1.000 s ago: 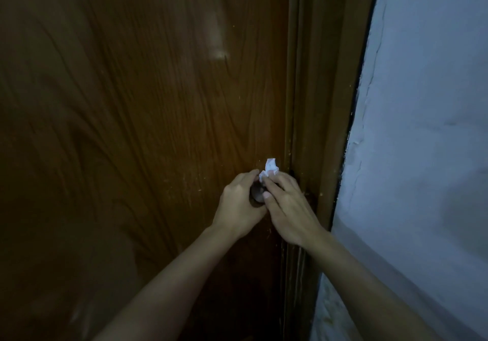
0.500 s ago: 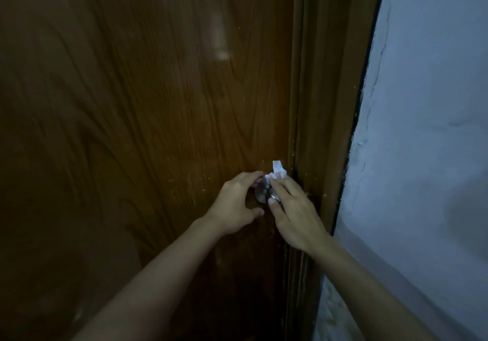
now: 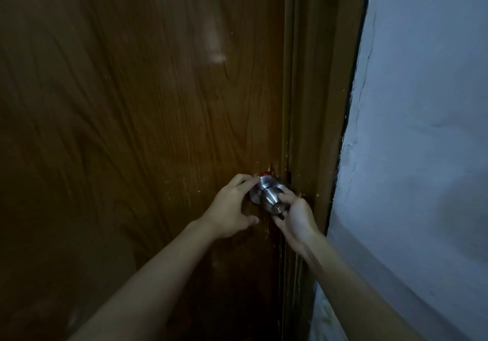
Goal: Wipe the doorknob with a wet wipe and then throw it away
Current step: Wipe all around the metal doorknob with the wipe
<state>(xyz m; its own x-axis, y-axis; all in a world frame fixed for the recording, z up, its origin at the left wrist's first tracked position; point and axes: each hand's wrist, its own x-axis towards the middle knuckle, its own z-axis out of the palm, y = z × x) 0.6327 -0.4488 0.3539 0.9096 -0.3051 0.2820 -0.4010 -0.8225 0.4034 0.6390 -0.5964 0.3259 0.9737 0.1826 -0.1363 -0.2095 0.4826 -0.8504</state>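
Note:
The silver doorknob (image 3: 270, 200) sticks out of the brown wooden door (image 3: 137, 119) near its right edge, on a round silver plate. My right hand (image 3: 297, 215) curls around the knob's right and lower side. The white wet wipe is hidden under that hand's fingers and does not show. To the left of the knob is my left hand (image 3: 231, 208), its fingertips touching the top of the round plate and its thumb spread apart below. The left hand grips nothing.
The wooden door frame (image 3: 317, 103) runs down just right of the knob. A pale, cracked wall (image 3: 422, 142) fills the right side. The light is dim.
My right hand slid from the top of the knob down to its right underside, and the wipe went out of sight. My left hand let go of the knob, which now shows bare.

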